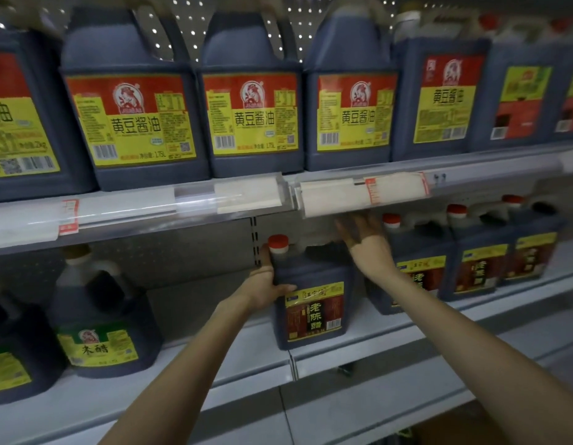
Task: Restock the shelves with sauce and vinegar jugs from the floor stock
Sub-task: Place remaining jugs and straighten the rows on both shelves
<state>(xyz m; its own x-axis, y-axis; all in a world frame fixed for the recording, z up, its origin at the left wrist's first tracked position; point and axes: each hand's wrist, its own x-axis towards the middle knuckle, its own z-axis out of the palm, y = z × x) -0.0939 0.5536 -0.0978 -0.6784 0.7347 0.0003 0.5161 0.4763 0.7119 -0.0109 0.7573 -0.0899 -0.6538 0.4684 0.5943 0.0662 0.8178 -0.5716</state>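
A dark vinegar jug with a red cap and a yellow-and-red label stands on the lower shelf, near its middle. My left hand grips its left side, thumb across the front and fingers behind the neck. My right hand reaches over the jug's handle under the upper shelf rail, fingers straight, and I cannot tell whether it touches the handle. To the right stand more jugs of the same vinegar.
The upper shelf holds a full row of soy sauce jugs with red and yellow labels. Rice vinegar jugs with green labels stand at the lower left. A gap of bare shelf lies between them and the held jug.
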